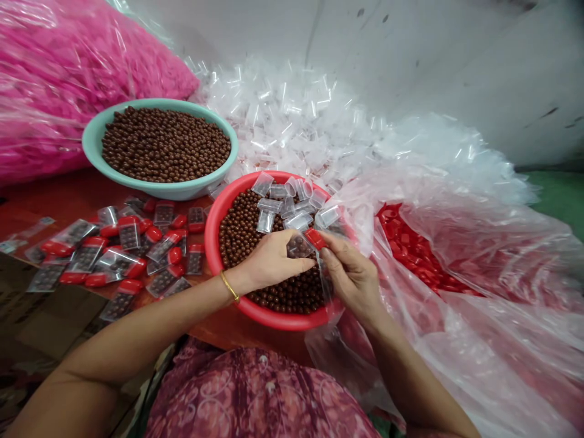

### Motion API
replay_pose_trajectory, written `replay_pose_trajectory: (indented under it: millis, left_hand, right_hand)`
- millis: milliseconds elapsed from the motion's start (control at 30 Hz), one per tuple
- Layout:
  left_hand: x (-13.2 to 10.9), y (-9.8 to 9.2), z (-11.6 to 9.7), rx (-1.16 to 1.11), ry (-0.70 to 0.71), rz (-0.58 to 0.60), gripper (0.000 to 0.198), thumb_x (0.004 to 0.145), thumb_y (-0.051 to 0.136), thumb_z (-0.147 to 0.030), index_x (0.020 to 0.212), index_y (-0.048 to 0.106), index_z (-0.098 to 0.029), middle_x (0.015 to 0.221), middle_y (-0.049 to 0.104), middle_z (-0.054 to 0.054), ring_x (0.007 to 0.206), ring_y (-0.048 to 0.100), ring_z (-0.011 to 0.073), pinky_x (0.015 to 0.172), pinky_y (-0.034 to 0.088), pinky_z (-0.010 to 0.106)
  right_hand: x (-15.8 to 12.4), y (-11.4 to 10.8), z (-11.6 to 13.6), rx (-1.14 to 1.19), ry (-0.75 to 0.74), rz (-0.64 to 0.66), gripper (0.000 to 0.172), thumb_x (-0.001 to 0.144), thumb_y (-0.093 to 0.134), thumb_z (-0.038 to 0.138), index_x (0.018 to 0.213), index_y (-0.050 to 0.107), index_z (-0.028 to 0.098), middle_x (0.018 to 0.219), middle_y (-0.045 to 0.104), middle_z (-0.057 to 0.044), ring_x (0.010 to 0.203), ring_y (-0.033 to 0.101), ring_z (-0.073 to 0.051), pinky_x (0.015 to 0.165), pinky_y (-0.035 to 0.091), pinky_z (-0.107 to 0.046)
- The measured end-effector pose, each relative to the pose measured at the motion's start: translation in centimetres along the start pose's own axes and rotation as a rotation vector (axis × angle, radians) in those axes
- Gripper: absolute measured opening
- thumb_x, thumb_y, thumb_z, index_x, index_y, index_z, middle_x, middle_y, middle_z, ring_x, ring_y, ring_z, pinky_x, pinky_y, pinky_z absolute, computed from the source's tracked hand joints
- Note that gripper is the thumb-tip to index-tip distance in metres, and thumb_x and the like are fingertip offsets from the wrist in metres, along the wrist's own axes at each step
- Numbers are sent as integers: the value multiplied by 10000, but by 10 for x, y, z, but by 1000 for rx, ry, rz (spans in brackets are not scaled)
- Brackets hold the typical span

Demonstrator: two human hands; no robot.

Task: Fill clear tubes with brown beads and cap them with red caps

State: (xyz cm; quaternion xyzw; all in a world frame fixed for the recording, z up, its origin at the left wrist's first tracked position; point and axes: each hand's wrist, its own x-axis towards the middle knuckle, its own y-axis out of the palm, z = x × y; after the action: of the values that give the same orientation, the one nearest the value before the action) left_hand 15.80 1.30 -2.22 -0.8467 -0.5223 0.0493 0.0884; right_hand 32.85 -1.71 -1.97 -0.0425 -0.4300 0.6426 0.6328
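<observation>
On table [55, 198]: red round plastic basin [214, 243] holds brown balls [241, 234] and empty clear cases [274, 204]; teal plastic bowl [93, 139] holds balls only. Over the basin, left hand [269, 261] fingers pinch small clear ball-filled case [298, 246]; right hand [351, 277] fingers pinch its red cap [316, 238].

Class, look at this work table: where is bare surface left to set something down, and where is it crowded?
Bare tabletop shows only at the left, between the teal bowl and the filled cases, and in a thin strip before the red bowl. Crowded: left hand and right hand pinch a case there; bags fill the right.
</observation>
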Motion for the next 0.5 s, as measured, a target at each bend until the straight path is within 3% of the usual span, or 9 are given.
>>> replay_pose_trajectory:
  millis: [100, 300, 500]
  left_hand:
    - [-2, 0, -1, 102, -2, -6, 229, 713, 601, -267, 903, 616, -140, 801, 651, 10, 723, 565, 140, 676, 442, 243]
    - [-3, 0, -4, 212, -41, -24, 131, 686, 560, -254, 772, 571, -156, 678, 578, -16, 627, 506, 122, 574, 369, 220]
    - [-4, 0, -2, 166, -37, 17, 143, 663, 535, -234, 780, 570, -160, 667, 565, -23, 603, 480, 112, 571, 371, 221]
  right_hand:
    - [-4, 2, 3, -29, -9, 15, 348, 902, 477, 180, 1210, 627, 236, 858, 690, -39, 819, 658, -160, 711, 541, -295]
    - [-10, 3, 3, -101, -118, -33, 414, 876, 509, 134, 1260, 596, 261, 836, 683, -35, 734, 648, -141, 658, 534, -266]
    - [-8, 2, 7, -37, -37, 19, 362, 896, 487, 157, 1221, 622, 243, 847, 697, -36, 748, 653, -141, 652, 539, -266]
